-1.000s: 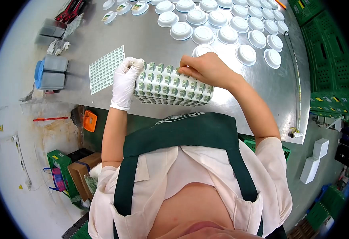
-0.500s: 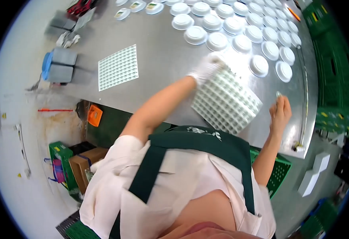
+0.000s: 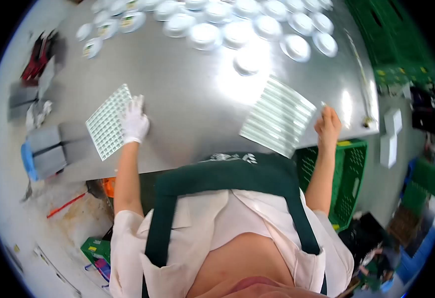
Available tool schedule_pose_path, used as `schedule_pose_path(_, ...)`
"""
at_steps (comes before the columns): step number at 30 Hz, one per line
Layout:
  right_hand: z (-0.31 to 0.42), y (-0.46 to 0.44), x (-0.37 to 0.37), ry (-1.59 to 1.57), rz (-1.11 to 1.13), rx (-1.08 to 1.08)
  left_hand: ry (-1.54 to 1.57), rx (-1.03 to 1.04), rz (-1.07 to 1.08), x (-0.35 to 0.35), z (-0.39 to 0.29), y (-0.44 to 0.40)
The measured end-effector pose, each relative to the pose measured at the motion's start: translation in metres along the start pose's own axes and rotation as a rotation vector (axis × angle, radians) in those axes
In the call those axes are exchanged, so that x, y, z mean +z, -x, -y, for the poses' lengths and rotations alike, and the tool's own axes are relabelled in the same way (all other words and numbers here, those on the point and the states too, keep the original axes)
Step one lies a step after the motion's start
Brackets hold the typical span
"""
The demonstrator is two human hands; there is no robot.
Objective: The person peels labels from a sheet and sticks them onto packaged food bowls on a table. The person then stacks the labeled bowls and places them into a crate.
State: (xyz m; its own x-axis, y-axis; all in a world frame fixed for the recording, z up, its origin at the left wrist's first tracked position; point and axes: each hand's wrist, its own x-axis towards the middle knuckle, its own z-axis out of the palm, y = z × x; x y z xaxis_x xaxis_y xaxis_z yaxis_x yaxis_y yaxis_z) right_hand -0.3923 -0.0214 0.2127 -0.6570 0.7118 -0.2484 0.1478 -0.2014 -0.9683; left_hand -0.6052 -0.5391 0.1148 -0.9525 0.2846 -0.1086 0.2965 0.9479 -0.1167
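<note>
My left hand [image 3: 135, 121], in a white glove, rests with its fingers stretched out at the right edge of a sticker sheet [image 3: 109, 123] on the metal table [image 3: 187, 104]. Bare and ungloved, my right hand [image 3: 328, 124] is closed near the table's front right edge, with a small pale piece showing at its fingertips, too small to identify. Just left of it lies a second sticker sheet [image 3: 279, 116], apart from both hands. Several white lidded containers [image 3: 204, 36] stand in rows at the back; a few at the left bear labels [image 3: 130, 21].
Grey bins with a blue edge [image 3: 48, 154] stand at the table's left end. A green crate [image 3: 349, 179] is below the front right edge, and stacked green crates [image 3: 391, 39] rise at the back right. A long thin strip [image 3: 359, 69] runs along the right edge.
My left hand has let go of the sheet it held and moved left to the other sheet. The released sheet now lies on the table. The camera view has shifted.
</note>
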Motion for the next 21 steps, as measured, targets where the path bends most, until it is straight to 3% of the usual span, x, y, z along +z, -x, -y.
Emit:
schedule_pose_path(1,-0.008,0.002,0.02,0.019,-0.06,0.02,-0.007,-0.027,0.027,0.002,0.024,0.009)
schedule_pose_path(7,-0.028,0.013,0.103,0.064,0.136,0.024,0.114,-0.251,0.005,0.006,0.116,0.042)
schedule_pose_path(9,-0.027,0.02,0.118,0.112,0.174,0.023,0.232,-0.193,-0.164,-0.006,0.142,0.029)
schedule_pose_path(17,-0.018,0.036,0.14,0.33,-0.088,0.031,0.198,0.103,-0.409,-0.045,0.222,-0.247)
schedule_pose_path(21,-0.019,0.046,0.136,0.377,-0.15,0.049,0.232,0.266,-0.489,-0.041,0.221,-0.376)
